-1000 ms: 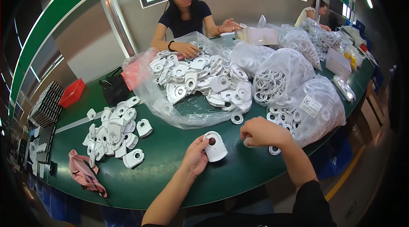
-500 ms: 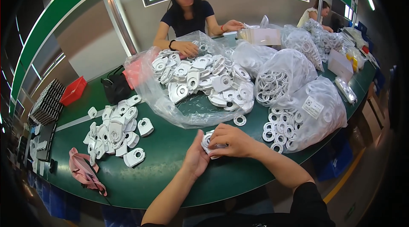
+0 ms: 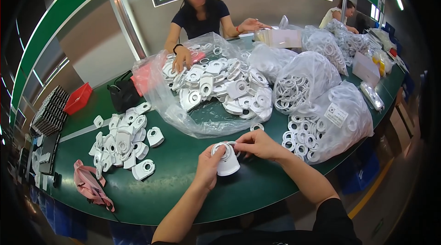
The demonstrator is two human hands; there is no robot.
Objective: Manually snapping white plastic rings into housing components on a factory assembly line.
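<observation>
My left hand (image 3: 207, 168) grips a white plastic housing (image 3: 228, 167) with a rounded lower end, its thumb lying over the round opening at the top. Close beside it, my right hand (image 3: 260, 144) pinches a thin white ring (image 3: 237, 152), which the fingers partly cover. Both hands are above the green table near its front edge. Just beyond them lies a single white ring (image 3: 257, 127). More rings (image 3: 301, 137) spill from a clear bag to the right, and a loose pile of white housings (image 3: 120, 143) is on the left.
Across the table a co-worker's hand (image 3: 182, 56) reaches into a large open clear bag (image 3: 202, 130) of white housings. Bulging bags of rings (image 3: 353, 111) line the right side. A pink cloth (image 3: 89, 183), a black bag (image 3: 123, 96) and a red bin (image 3: 79, 98) stand left.
The housing has turned into view, its rounded end toward me. My right hand has moved slightly right, off the housing's top, with a ring between its fingers. The co-worker's hand has shifted left.
</observation>
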